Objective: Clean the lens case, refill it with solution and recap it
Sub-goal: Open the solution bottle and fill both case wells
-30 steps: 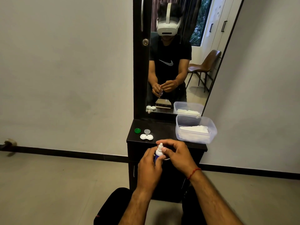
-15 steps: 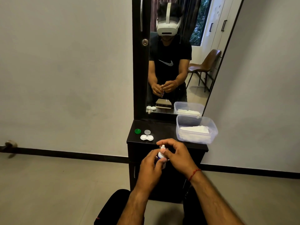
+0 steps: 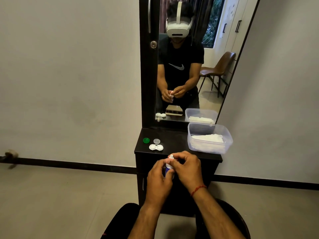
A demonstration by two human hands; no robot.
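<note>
We see the left hand [image 3: 159, 178] wrapped around the body of the solution bottle [image 3: 168, 165], fingers curled tight on it, holding it upright in front of the desk [image 3: 174, 137] edge. The right hand [image 3: 187, 168] comes over from the other side, fingertips pinched on the bottle's white tip; whether a cap sits there we cannot tell. A red thread [image 3: 198, 189] circles the right wrist.

Just beyond the hands, on the dark desk top, lies the lens case [image 3: 156, 147], white, both wells open and facing up. Behind it sit its two caps, apart from the case: the green cap [image 3: 146, 140] to the left and the clear cap [image 3: 156, 141] just beside it, to the right.

Over on the right side of the desk stands a clear plastic tub [image 3: 209, 138] with white tissues [image 3: 208, 139] folded inside. Behind everything rises the mirror [image 3: 189, 66], and in it we catch the same two hands closed on the bottle.
</note>
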